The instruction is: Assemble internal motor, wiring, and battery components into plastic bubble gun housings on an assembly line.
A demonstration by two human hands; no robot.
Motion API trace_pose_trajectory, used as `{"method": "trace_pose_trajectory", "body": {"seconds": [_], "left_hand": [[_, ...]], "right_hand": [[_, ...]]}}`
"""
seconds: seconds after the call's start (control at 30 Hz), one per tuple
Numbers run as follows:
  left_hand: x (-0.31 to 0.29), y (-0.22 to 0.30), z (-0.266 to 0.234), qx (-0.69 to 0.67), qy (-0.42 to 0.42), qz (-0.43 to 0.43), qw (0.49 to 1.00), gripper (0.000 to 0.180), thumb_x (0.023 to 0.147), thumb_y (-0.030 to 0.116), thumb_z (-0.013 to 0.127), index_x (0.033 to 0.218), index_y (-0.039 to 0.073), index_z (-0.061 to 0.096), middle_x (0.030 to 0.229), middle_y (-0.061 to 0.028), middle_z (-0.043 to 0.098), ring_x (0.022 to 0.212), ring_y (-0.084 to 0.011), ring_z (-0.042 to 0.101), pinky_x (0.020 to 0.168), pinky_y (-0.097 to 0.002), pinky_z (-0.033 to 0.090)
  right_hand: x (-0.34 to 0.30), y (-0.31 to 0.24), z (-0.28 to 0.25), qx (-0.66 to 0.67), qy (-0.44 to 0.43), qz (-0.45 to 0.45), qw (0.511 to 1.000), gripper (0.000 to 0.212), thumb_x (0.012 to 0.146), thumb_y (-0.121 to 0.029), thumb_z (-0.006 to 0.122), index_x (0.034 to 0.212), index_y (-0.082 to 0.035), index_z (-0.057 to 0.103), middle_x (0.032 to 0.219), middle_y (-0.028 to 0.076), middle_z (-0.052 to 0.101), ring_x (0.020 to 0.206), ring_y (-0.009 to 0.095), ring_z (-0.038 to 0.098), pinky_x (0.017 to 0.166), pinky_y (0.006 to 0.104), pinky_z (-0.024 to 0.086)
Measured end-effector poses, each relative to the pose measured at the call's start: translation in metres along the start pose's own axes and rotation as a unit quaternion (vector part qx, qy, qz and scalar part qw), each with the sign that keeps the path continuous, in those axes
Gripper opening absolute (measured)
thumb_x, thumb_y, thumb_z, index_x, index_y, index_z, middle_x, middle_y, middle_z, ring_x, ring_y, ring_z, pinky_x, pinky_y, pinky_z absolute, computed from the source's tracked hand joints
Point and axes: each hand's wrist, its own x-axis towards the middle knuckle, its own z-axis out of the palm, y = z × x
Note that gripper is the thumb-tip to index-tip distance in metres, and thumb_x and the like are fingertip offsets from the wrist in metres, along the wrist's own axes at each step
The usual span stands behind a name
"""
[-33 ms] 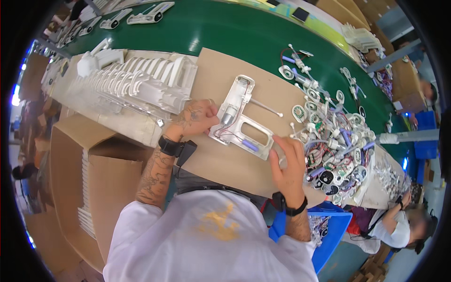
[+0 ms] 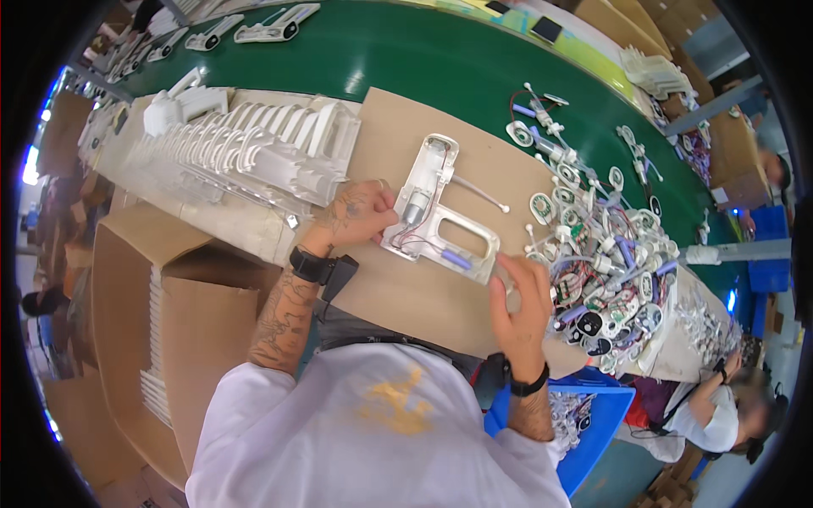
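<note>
At your left, the rank of curved white plastic shells [image 2: 271,144] overlapped so closely that its lower pieces were hard to tell apart. Your left hand [image 2: 354,213] bent inward with its fingertips at the left edge of the open white plastic housing [image 2: 421,178], which lay hollow side up on the flat brown cardboard sheet [image 2: 398,309] between your hands; the undersides of those fingers were hidden, so I cannot tell whether they pinched the rim or only steadied it. The housing looked light and stiff, its smooth wall perhaps a little slippery, and the outer rim seemed the safest hold. Inside, the silver cylindrical motor [image 2: 415,208] was probably the heaviest part, while the thin red wires [image 2: 430,212] looked easy to snag; their ends were too small to make out. The slender white rod [image 2: 480,194] jutted out sideways and seemed liable to bend or snap. The purple cylindrical cell [image 2: 456,259] sat in the looped handle, a sturdy-looking second hold. At its end your right hand [image 2: 523,300] had thumb and fingers parted, contact unclear. Beyond, the heap of mixed white, black and purple parts [image 2: 605,262] buried its own lower layers.
</note>
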Motion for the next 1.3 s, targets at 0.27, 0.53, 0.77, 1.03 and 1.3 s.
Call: {"method": "trace_pose_trajectory", "body": {"seconds": [0.27,0.53,0.77,1.03,1.3], "left_hand": [[0.050,0.006,0.018,-0.188,0.197,0.023,0.962,0.026,0.096,0.007,0.077,0.113,-0.010,0.066,0.097,-0.0149,0.075,0.080,-0.0294,0.084,0.069,-0.0382,0.072],[0.190,0.029,-0.027,-0.293,0.258,0.031,0.920,0.026,0.098,0.001,0.074,0.112,-0.014,0.059,0.109,-0.0251,0.074,0.095,-0.0320,0.082,0.081,-0.0398,0.074],[0.313,0.035,-0.039,-0.276,0.319,-0.084,0.903,0.029,0.098,0.014,0.072,0.088,-0.013,0.076,0.100,-0.0182,0.084,0.089,-0.0271,0.086,0.078,-0.0354,0.071],[0.356,0.052,-0.001,-0.428,0.288,-0.093,0.852,0.032,0.096,0.019,0.079,0.102,-0.013,0.077,0.102,-0.0169,0.086,0.083,-0.0259,0.087,0.064,-0.0378,0.068],[0.378,0.030,-0.060,0.336,0.285,0.037,0.897,0.042,0.092,0.038,0.085,0.122,0.010,0.081,0.113,-0.0103,0.087,0.095,-0.0326,0.085,0.085,-0.0488,0.065]], "right_hand": [[-0.058,-0.009,0.053,0.141,0.052,0.104,0.983,0.023,0.102,0.000,0.073,0.124,-0.002,0.078,0.111,0.014,0.071,0.089,0.026,0.069,0.078,0.0342,0.057],[-0.068,0.009,0.067,0.141,0.014,0.088,0.986,0.023,0.101,0.000,0.074,0.124,-0.003,0.078,0.112,0.016,0.071,0.097,0.034,0.073,0.083,0.0414,0.061],[-0.069,0.015,0.069,0.091,0.014,0.068,0.993,0.024,0.100,-0.004,0.076,0.123,-0.008,0.079,0.115,0.015,0.075,0.102,0.036,0.075,0.085,0.0438,0.062],[-0.063,0.010,0.076,0.075,0.013,0.040,0.996,0.019,0.099,0.000,0.076,0.117,-0.004,0.080,0.108,0.017,0.075,0.094,0.036,0.075,0.080,0.0429,0.061],[-0.059,0.004,0.084,0.082,-0.022,0.003,0.996,0.017,0.100,-0.001,0.073,0.116,-0.004,0.079,0.105,0.016,0.074,0.088,0.036,0.072,0.077,0.0456,0.059]]}}
